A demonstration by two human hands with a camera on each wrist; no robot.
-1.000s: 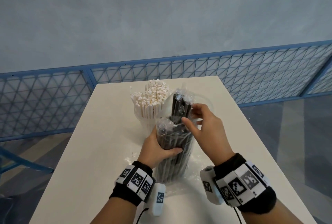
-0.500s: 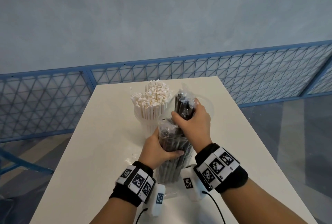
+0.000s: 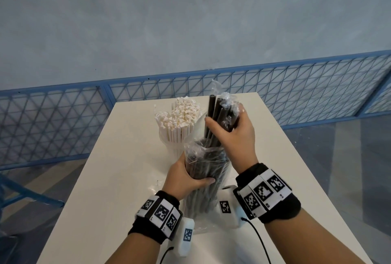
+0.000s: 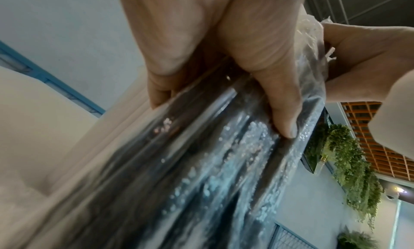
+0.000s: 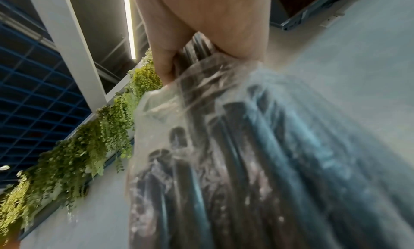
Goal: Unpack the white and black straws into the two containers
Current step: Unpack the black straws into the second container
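A clear plastic bag of black straws (image 3: 204,181) stands upright on the white table (image 3: 118,200). My left hand (image 3: 186,175) grips the bag around its middle; in the left wrist view its fingers (image 4: 277,100) wrap the bag (image 4: 201,173). My right hand (image 3: 231,130) grips a bunch of black straws (image 3: 214,113) sticking up out of the bag's open top, some clear film caught with them. In the right wrist view the right hand (image 5: 201,45) grips the bunch above the bag (image 5: 257,155). White straws (image 3: 179,117) fill a clear container (image 3: 169,147) behind the bag.
A second clear container (image 3: 200,124) stands just behind the bag, mostly hidden by it and my right hand. More clear plastic wrap (image 3: 203,224) lies on the table under the bag. A blue mesh fence (image 3: 63,124) runs beyond the table's far edge.
My right hand closed on the black straws at the bag's top and has lifted the bunch upward, out of the bag. The left hand kept hold of the bag.
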